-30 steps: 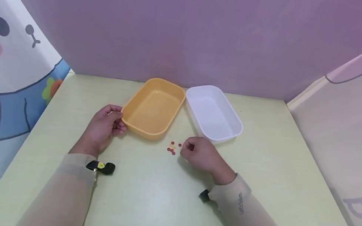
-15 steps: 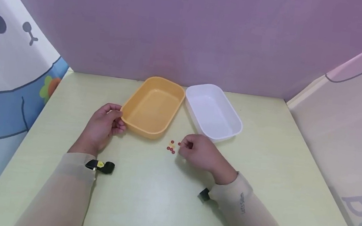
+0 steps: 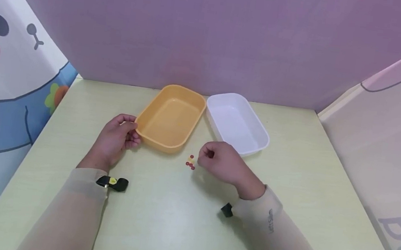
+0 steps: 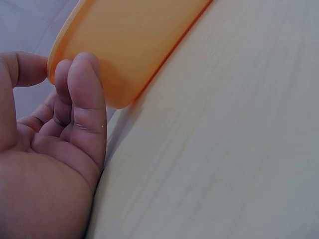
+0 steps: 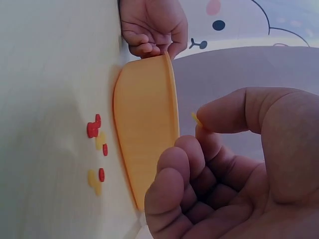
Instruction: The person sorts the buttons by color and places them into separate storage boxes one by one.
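My left hand [image 3: 113,142] grips the near left corner rim of an orange-yellow plastic tray [image 3: 172,115], thumb on the rim. The left wrist view shows this hand [image 4: 60,134] with fingers along the tray's corner [image 4: 119,64]. My right hand [image 3: 224,162] is raised above the table, just right of the loose pieces. Between its thumb and forefinger it pinches a small, thin yellow piece [image 5: 196,119], plain only in the right wrist view. Several small red discs [image 3: 191,165] and a few yellow pieces [image 5: 91,178] lie on the table before the orange tray.
A white tray [image 3: 237,125] stands right of the orange one, its near end close behind my right hand. The pale table [image 3: 160,219] meets a purple backdrop [image 3: 210,35]. Printed side panels [image 3: 16,79] stand at left and right.
My right hand has lifted from the loose pieces and moved slightly away from me. A red disc beside its fingertips is no longer seen in the head view. My left hand keeps its hold.
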Available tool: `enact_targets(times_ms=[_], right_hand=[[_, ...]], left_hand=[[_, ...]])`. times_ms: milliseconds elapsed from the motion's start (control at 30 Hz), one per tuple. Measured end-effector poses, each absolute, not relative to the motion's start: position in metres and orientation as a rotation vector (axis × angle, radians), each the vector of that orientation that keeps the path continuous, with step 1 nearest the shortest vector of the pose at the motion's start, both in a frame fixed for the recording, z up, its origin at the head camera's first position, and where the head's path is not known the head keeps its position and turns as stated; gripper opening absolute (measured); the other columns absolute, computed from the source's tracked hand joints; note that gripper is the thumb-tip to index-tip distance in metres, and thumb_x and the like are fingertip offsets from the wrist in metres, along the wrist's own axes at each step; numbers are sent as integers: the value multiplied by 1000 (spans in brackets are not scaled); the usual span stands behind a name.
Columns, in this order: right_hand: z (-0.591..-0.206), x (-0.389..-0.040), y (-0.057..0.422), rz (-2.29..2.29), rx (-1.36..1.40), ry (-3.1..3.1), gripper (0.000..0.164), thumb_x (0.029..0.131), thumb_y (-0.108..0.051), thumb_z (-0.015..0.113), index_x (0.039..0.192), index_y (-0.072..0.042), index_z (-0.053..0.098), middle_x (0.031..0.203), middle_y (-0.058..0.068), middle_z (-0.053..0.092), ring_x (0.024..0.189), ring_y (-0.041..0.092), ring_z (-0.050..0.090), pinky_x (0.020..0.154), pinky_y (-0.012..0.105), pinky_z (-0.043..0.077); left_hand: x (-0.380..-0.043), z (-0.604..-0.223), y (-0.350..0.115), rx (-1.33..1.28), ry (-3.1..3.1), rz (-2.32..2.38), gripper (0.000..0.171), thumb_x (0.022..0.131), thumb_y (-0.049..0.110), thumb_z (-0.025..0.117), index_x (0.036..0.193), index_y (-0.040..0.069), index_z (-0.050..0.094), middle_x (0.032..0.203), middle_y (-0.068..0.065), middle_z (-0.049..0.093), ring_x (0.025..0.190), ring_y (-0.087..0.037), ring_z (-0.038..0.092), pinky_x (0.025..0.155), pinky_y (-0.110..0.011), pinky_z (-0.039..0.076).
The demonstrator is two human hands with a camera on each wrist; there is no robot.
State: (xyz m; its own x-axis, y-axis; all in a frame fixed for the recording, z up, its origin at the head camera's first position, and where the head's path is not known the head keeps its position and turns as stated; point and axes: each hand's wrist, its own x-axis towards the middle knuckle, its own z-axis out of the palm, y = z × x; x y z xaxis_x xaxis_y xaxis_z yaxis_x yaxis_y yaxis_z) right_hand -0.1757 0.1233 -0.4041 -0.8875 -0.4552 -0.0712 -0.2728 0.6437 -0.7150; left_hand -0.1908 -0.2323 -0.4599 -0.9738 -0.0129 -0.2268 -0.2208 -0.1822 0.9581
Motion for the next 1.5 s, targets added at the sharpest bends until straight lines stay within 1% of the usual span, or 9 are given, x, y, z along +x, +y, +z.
enact_targets(times_ms=[133, 400, 600, 733, 867, 1067, 1167, 1333, 1500], right_hand=[[-399, -179, 120, -1071, -611, 2624, 14, 97, -15, 65, 87, -21, 74, 75, -4, 62, 68, 16, 54, 63, 29, 44], [-390, -190, 117, -1042, -609, 2635, 13, 98, -18, 66, 88, -22, 74, 78, -4, 68, 70, 18, 56, 63, 31, 44], [-382, -202, 112, -1008, -604, 2630, 14, 99, -20, 66, 88, -20, 73, 78, -2, 66, 68, 18, 56, 62, 31, 44], [-378, -214, 110, -1008, -557, 2582, 16, 99, -21, 64, 88, -18, 74, 79, -2, 69, 70, 18, 62, 61, 30, 48], [-375, -225, 110, -1041, -499, 2530, 17, 99, -21, 63, 91, -14, 75, 79, 0, 71, 72, 19, 67, 61, 30, 51], [-368, -241, 112, -1177, -410, 2438, 14, 100, -16, 66, 89, -10, 72, 85, 5, 68, 77, 23, 66, 68, 32, 59], [-365, -249, 111, -1257, -372, 2402, 15, 100, -13, 65, 88, -6, 70, 85, 7, 67, 78, 23, 65, 69, 32, 62], [-362, -261, 105, -1382, -311, 2329, 18, 99, -13, 62, 87, -3, 70, 77, 4, 63, 74, 21, 63, 66, 29, 59], [-359, -271, 97, -1434, -250, 2281, 17, 98, -17, 63, 88, -5, 69, 77, 3, 62, 74, 21, 61, 67, 28, 58]], left_hand=[[-190, -459, -232, -275, 1920, 2296, 22, 118, 20, 57, 137, 9, 55, 90, -2, 67, 78, -13, 68, 71, -24, 66], [-190, -458, -231, -278, 1931, 2288, 18, 118, 20, 57, 134, 12, 56, 90, -2, 67, 77, -13, 69, 71, -23, 66], [-191, -458, -231, -283, 1927, 2295, 17, 117, 20, 57, 133, 12, 57, 90, -2, 67, 77, -14, 68, 71, -24, 66], [-191, -458, -231, -285, 1918, 2302, 17, 117, 19, 58, 133, 12, 57, 90, -2, 67, 77, -13, 68, 71, -24, 66], [-191, -459, -231, -288, 1927, 2293, 19, 117, 21, 58, 134, 12, 56, 90, -2, 67, 77, -14, 69, 71, -24, 66], [-192, -458, -230, -286, 1947, 2276, 19, 117, 21, 57, 134, 12, 57, 90, -2, 67, 77, -13, 69, 71, -24, 66], [-191, -457, -229, -284, 1956, 2270, 19, 117, 21, 57, 133, 12, 57, 90, -2, 67, 77, -13, 69, 71, -23, 66], [-190, -456, -229, -290, 1969, 2258, 20, 117, 21, 56, 135, 11, 56, 91, -2, 67, 77, -13, 69, 71, -23, 66], [-189, -454, -228, -293, 1985, 2244, 21, 117, 22, 56, 136, 11, 56, 92, -2, 67, 77, -13, 69, 71, -23, 65]])
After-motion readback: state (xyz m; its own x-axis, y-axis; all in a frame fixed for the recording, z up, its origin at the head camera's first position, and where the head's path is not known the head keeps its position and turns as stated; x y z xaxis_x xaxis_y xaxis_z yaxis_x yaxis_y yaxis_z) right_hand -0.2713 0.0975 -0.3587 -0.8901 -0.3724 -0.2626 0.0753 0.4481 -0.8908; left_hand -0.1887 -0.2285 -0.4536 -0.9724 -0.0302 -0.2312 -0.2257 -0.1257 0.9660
